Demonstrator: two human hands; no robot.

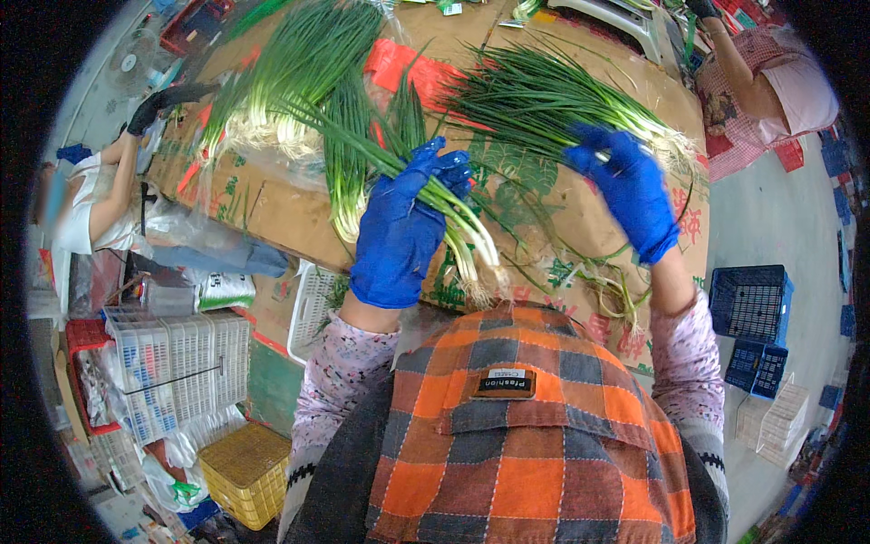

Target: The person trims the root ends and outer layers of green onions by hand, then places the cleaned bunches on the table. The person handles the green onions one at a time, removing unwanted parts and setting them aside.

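Note:
In a blue glove, my left hand [408, 228] is closed around a few green onions [479, 228], their white bulbs and roots pointing down toward my apron and their leaves running up to the left. My right hand [622, 190], also gloved in blue and slightly blurred, is at the near side of a large pile of green onions [544, 102] lying roots to the right; whether it grips any stalk is unclear. Left of centre lies a smaller bunch [346, 156]. Behind it, a big heap of green onions [306, 61] has its roots toward me. Loose stalks [615, 292] lie on the cardboard near my right forearm.
Printed cardboard [292, 224] covers the table, with red plastic [421, 75] on it. A co-worker with a dark glove [166, 105] stands at left, another person [768, 88] at upper right. White crates [183, 367], a yellow crate [248, 476] and a blue crate [751, 299] are around the table.

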